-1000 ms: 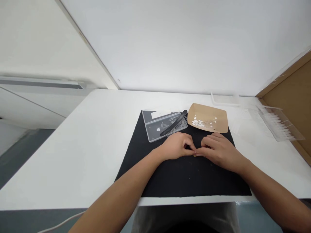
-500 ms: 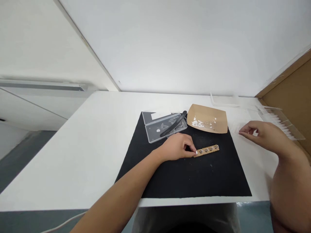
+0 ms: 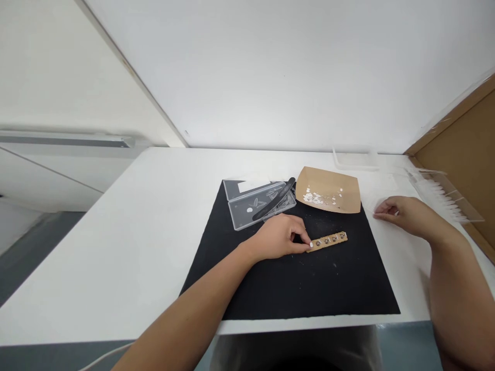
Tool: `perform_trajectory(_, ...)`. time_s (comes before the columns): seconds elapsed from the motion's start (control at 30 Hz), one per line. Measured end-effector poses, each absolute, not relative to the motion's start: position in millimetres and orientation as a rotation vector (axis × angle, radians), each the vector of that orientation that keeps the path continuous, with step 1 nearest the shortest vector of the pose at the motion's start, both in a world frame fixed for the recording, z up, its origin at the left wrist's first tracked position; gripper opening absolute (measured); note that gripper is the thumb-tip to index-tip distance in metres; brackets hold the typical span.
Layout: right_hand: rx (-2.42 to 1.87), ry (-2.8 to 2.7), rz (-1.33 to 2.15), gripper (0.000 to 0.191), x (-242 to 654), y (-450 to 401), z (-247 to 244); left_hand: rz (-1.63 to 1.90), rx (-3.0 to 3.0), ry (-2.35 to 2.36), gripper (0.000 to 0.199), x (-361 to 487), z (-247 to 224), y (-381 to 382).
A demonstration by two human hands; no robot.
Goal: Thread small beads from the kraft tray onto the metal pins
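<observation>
Two hands (image 3: pixel 279 237), one cardboard strip (image 3: pixel 322 246), four studs (image 3: pixel 327 240)

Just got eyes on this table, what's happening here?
The person's left hand pinches the near end of a narrow brown strip with a row of small metallic pieces, over a black mat. The right hand is off to the right, beside the mat, with its fingertips low over the white table; whether it holds anything is too small to tell. Behind the strip sit a cardboard tray of white bits and an open clear case with a dark curved tool across it.
</observation>
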State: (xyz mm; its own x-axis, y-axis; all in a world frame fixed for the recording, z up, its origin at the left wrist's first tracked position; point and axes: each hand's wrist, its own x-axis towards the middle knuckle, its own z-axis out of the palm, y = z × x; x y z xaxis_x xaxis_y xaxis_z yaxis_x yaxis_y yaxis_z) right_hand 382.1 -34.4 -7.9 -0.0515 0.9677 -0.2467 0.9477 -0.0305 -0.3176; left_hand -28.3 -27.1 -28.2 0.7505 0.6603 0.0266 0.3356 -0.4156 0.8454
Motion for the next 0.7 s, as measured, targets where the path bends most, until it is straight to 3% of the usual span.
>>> perform_trajectory(0.33,-2.111,-2.120,0.725,0.037,380.3,-32.4,-14.4,0.438,2.057,0.755,0.008,-27.6,-31.1,-25.6)
perform_trajectory(0.7,-2.123,-2.156,0.609,0.028,375.7,-31.2,-16.1,0.429,2.060,0.756,0.008,-27.4,-30.2,-26.0)
